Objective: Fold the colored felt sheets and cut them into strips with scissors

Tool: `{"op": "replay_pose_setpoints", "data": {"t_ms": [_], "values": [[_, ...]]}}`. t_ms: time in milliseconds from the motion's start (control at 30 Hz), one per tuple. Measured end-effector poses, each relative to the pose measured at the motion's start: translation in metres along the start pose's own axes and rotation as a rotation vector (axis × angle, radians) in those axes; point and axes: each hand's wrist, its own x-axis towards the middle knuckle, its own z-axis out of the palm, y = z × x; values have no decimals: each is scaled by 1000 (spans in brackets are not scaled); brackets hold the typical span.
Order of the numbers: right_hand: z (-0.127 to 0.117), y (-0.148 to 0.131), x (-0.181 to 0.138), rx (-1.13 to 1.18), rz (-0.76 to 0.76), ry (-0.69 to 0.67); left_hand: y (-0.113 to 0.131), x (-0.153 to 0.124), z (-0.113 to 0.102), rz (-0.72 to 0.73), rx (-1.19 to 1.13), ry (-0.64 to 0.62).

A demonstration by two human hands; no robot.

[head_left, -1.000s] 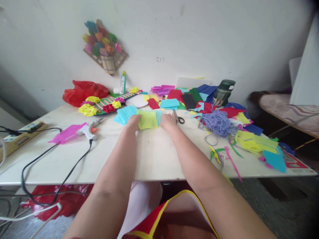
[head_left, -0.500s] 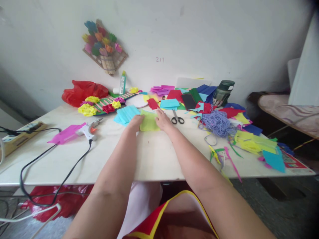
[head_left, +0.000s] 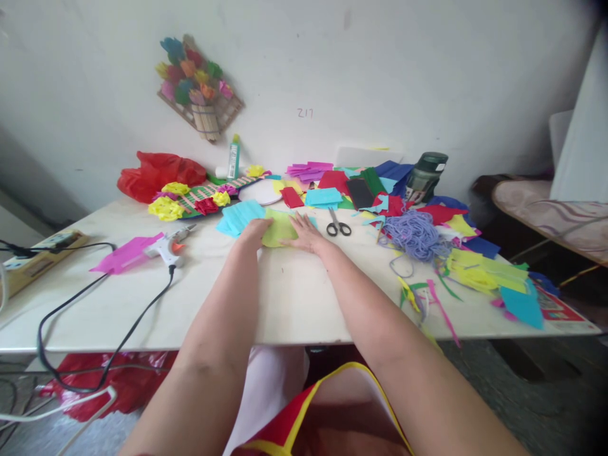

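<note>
A lime-green paper sheet (head_left: pixel 277 228) lies folded on the white table (head_left: pixel 294 291), partly over light-blue sheets (head_left: pixel 237 217). My left hand (head_left: pixel 253 233) rests on the green sheet's left edge. My right hand (head_left: pixel 304 233) lies flat on its right part, fingers spread, pressing it down. Black-handled scissors (head_left: pixel 338 224) lie just right of my right hand.
A glue gun (head_left: pixel 167 248) on pink paper (head_left: pixel 124 254) with a black cord (head_left: pixel 104 316) lies at left. Red bag (head_left: pixel 156 173), paper flowers (head_left: pixel 166 206), glue bottle (head_left: pixel 234 158) at the back. Purple yarn (head_left: pixel 415 233), coloured scraps (head_left: pixel 479 272) and a dark flask (head_left: pixel 424 176) fill the right.
The green sheet has been folded narrower. My right hand moved left over it and now lies flat on it. My left hand stayed at the left edge.
</note>
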Motion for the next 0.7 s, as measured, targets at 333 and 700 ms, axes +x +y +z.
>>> {"op": "replay_pose_setpoints", "data": {"t_ms": [333, 700], "values": [[-4, -1, -8, 12, -52, -42, 17, -26, 12, -130, 125, 61], [-2, 0, -5, 20, -45, -36, 15, -26, 13, -122, 132, 22]]}}
